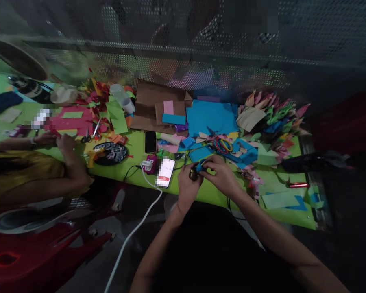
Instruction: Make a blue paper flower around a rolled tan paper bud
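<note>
Working just right of the lit phone [170, 169] on a green-covered table [136, 144], you are holding a small blue piece [201, 165], apparently paper, between both hands: your right hand [222, 176] is pinching it with thumb and fingertips, while your left hand [189, 185] is curling around its lower side, where a dark part is too blurred to identify. The piece is not yet set down, so the handwork appears to be mid-course; how much is remaining cannot be told. Well to the phone's right, a bunch of paper flowers [281, 110] is lying gathered, seemingly completed, while blue paper sheets [213, 116], beyond and right of the phone, are lying flat, apparently awaiting use. Well left of the phone, a co-worker's hands [66, 144] are handling something red.
</note>
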`<action>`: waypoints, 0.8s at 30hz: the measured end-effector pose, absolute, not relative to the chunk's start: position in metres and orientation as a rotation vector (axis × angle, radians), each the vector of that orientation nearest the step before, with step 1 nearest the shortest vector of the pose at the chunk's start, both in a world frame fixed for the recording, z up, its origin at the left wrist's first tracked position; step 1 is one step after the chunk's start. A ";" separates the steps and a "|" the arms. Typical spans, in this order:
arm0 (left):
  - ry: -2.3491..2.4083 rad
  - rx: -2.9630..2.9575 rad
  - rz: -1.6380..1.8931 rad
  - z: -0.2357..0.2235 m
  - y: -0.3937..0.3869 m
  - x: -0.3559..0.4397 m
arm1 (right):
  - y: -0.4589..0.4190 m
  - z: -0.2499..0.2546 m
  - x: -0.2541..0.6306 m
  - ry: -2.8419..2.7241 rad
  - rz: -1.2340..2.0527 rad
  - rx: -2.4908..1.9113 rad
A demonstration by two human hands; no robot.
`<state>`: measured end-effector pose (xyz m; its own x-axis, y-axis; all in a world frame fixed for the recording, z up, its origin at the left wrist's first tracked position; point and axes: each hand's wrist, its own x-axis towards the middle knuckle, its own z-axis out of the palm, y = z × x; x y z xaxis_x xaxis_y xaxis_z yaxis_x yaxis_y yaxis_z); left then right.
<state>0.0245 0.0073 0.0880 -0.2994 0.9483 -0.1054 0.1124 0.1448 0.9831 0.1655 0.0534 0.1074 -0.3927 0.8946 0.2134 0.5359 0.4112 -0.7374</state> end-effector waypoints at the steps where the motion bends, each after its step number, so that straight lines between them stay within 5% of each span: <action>1: 1.532 0.982 1.274 0.087 0.008 0.024 | 0.054 0.108 0.166 -2.042 0.786 -1.201; 8: 1.265 0.658 1.248 0.077 0.006 0.014 | 0.056 0.118 0.172 -1.897 0.711 -1.163; 24: 1.236 0.954 1.245 0.090 0.012 0.014 | 0.049 0.137 0.180 -2.054 0.669 -1.105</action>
<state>0.0140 0.0121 0.0897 -0.0909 0.9856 -0.1425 -0.1497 0.1280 0.9804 0.1803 0.0493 0.1366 -0.3907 0.8575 0.3347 0.4961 0.5024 -0.7081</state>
